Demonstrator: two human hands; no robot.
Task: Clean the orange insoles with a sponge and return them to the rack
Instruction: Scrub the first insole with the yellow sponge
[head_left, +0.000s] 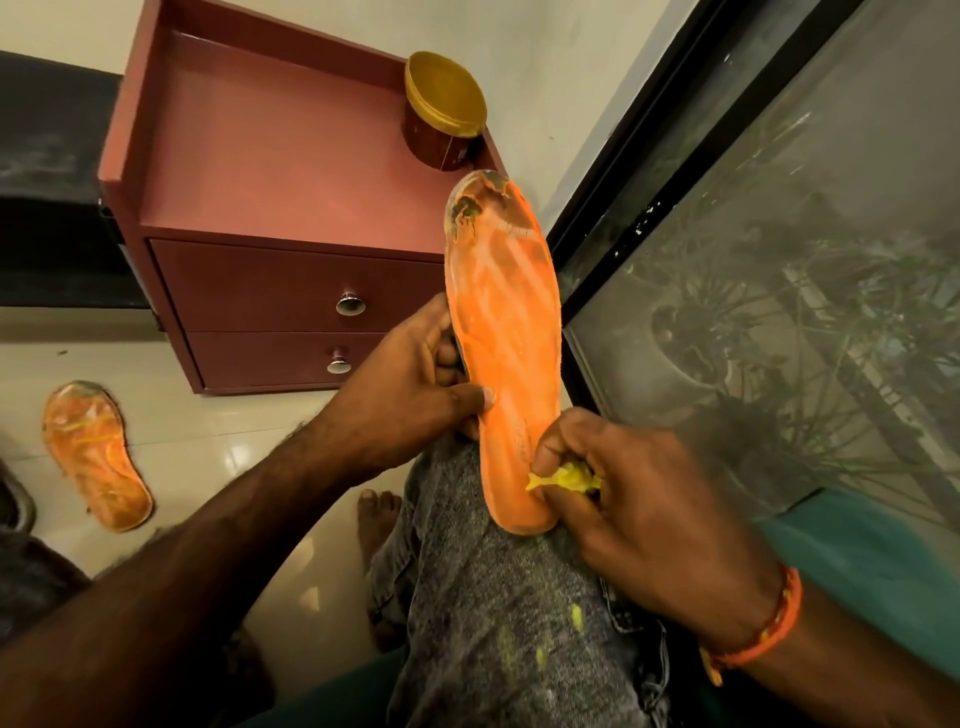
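Observation:
An orange insole (506, 332) with a worn, dirty toe stands propped on my knee, its heel end low. My left hand (415, 384) grips its left edge, thumb across the face. My right hand (639, 499) squeezes a small yellow sponge (569, 478) against the insole's heel part. A second orange insole (96, 454), streaked and dirty, lies flat on the tiled floor at the left.
A maroon cabinet (270, 171) with two drawers stands ahead, a round gold-lidded tin (444, 109) on its top right corner. A dark-framed glass pane (779, 286) runs along the right. My bare foot (379, 519) rests on the floor below the knee.

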